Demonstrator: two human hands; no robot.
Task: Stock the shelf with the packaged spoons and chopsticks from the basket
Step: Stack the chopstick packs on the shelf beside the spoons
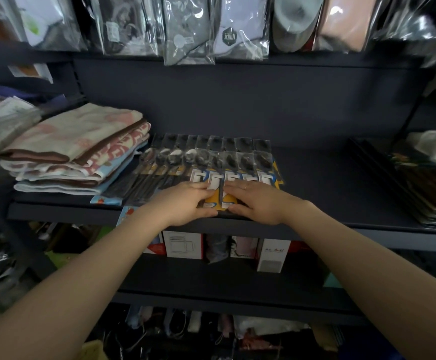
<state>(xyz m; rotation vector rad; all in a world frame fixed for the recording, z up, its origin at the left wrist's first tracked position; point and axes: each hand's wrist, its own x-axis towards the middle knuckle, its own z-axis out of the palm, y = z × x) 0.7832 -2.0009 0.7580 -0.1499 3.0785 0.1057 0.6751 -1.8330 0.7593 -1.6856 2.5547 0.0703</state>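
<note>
A row of several clear packets with spoons and chopsticks [206, 158] lies side by side on the dark shelf [328, 183], spoon bowls pointing to the back. My left hand [185, 203] lies flat on the near ends of the middle packets, thumb along the shelf's front edge. My right hand [257, 201] lies flat beside it on the packets with yellow and blue cards [215, 201], fingers straight. The two hands nearly touch over one packet. No basket is in view.
A stack of folded towels [74, 152] sits left of the packets. Flat dark packs [424, 178] are piled at the shelf's right end. Bagged goods [191, 29] hang above. Boxes [183, 244] stand on the shelf below.
</note>
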